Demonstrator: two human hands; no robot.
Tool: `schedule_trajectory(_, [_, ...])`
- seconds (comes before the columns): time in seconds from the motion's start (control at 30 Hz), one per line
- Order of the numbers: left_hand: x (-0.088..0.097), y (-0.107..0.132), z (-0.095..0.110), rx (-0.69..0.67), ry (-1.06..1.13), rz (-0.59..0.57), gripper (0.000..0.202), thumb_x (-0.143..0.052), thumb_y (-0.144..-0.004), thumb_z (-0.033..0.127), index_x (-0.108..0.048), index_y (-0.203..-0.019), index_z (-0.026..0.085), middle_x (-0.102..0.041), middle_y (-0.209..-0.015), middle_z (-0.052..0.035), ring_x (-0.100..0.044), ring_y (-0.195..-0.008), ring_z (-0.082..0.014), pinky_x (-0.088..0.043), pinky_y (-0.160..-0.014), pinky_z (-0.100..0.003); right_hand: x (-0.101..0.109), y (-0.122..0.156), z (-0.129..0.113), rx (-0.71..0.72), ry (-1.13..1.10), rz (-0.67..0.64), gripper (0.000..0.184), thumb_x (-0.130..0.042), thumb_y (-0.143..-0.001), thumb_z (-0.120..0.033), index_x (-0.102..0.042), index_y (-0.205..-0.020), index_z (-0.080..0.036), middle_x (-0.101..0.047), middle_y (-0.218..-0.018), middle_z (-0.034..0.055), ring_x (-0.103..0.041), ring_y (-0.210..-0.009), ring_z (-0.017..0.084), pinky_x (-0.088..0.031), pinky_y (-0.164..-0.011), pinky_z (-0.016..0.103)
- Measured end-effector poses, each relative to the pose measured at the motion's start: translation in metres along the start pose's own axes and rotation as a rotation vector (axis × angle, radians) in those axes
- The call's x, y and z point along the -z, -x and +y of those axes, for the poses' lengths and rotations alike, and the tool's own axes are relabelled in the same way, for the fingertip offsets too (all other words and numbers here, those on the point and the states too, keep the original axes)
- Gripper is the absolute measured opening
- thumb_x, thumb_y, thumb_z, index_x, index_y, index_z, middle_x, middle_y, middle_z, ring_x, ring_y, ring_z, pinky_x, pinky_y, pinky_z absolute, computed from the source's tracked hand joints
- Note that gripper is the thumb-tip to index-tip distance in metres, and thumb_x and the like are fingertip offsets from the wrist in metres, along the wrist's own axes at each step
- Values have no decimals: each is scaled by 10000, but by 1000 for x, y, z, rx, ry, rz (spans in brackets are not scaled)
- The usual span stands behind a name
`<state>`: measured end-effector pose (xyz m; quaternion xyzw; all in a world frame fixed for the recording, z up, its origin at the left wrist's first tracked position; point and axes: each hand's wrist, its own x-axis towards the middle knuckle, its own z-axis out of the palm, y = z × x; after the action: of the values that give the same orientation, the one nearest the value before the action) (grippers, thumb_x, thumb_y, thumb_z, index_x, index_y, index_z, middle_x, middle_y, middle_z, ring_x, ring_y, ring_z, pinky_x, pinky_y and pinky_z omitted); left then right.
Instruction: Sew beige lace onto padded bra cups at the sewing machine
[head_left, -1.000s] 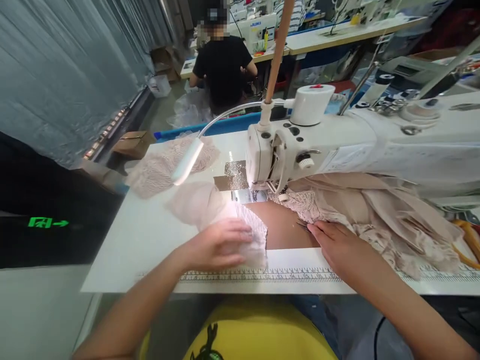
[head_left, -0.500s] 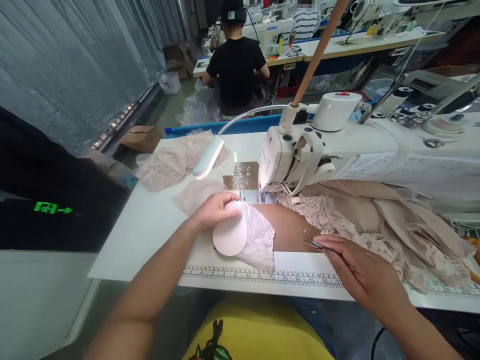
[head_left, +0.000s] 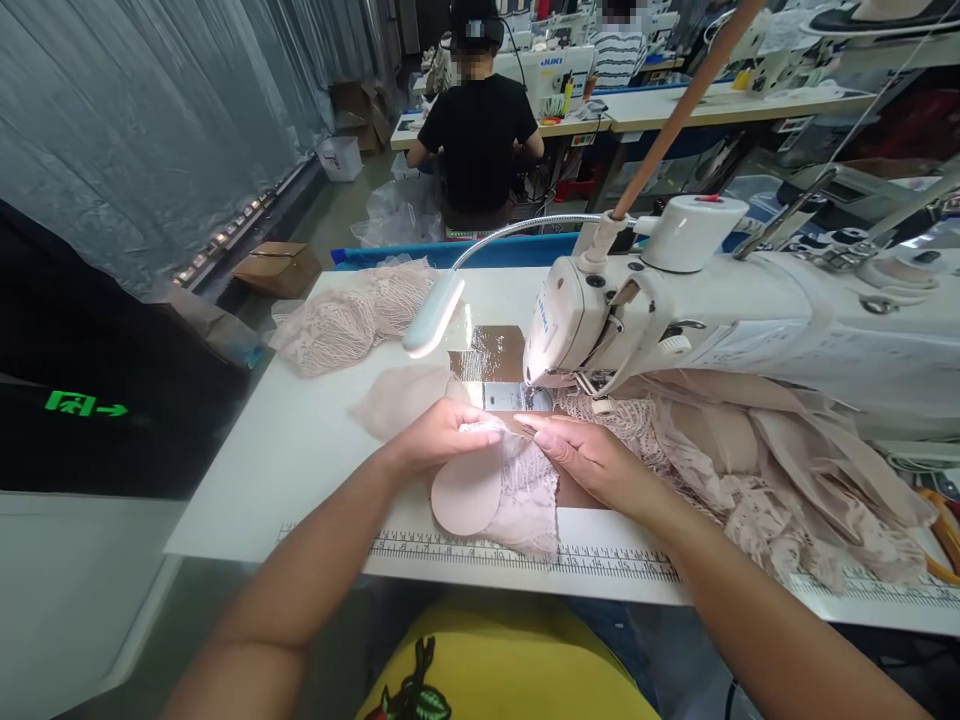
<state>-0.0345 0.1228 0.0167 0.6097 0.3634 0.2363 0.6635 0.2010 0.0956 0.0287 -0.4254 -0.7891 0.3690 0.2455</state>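
Observation:
My left hand (head_left: 444, 436) pinches the top edge of a pale pink lace piece (head_left: 529, 500) with a smooth rounded bra cup (head_left: 466, 492) on it. The piece hangs down over the table's front, above the printed ruler. Closed around small pointed thread snips (head_left: 526, 428), my right hand (head_left: 589, 455) meets the lace's upper edge close to my left fingertips. Most of the snips is hidden by my fingers. Just behind both hands are the needle plate (head_left: 504, 396) and the head of the white sewing machine (head_left: 559, 325).
A lace bundle (head_left: 352, 315) lies at the table's back left, near the lamp (head_left: 435, 315). Sheer fabric (head_left: 401, 400) lies beside my left hand. More beige fabric (head_left: 750, 440) is heaped under the machine arm. A person in black (head_left: 480, 140) sits ahead at another machine.
My right hand has moved left with the snips, from the table's right side up to the lace edge. My left hand still holds the lace piece, which has shifted slightly.

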Motion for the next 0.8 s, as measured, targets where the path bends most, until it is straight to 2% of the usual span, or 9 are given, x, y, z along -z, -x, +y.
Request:
schedule_trajectory(0.17, [1,0,-2,14,-36,19,280,-666,-817,387,-735,-907,131,-707,-901,-80,-620,-842,-186,-460,-744,-279,-3,-10,5,-77,-90,-32,359,-531,-892,-428,-657,-1184,-263,-653,-1218,32,-597,-1116,228,-454,-970,366])
schedule_trajectory(0.4, [-1,-4,-10,59,52,8,312,-709,-782,368,-734,-1004,151,-716,-1001,-95,-630,-930,-206,-458,-817,-292,-12,-13,4,-82,-175,1,234,-581,-857,-342,-699,-1034,-246,-703,-1042,23,-641,-940,199,-493,-840,341])
schedule_trajectory(0.53, [-2,-4,-11,91,62,-11,322,-717,-766,379,-741,-970,131,-707,-874,-74,-613,-809,-185,-449,-727,-283,-16,-16,1,-48,-228,30,193,-587,-846,-291,-706,-979,-219,-708,-970,30,-640,-891,183,-488,-807,325])
schedule_trajectory(0.67, [-2,-3,-7,110,23,-23,312,-706,-771,398,-741,-880,107,-600,-666,-15,-503,-635,-119,-363,-583,-241,-19,-16,3,-85,-245,57,177,-577,-857,-298,-719,-919,-212,-715,-900,30,-645,-829,175,-489,-752,312])
schedule_trajectory(0.8, [-4,-3,-6,120,41,-27,281,-710,-764,378,-726,-815,103,-543,-643,1,-454,-623,-103,-328,-575,-235,-18,-15,7,-73,-271,30,173,-592,-845,-296,-717,-929,-212,-718,-910,28,-650,-837,177,-493,-754,308])
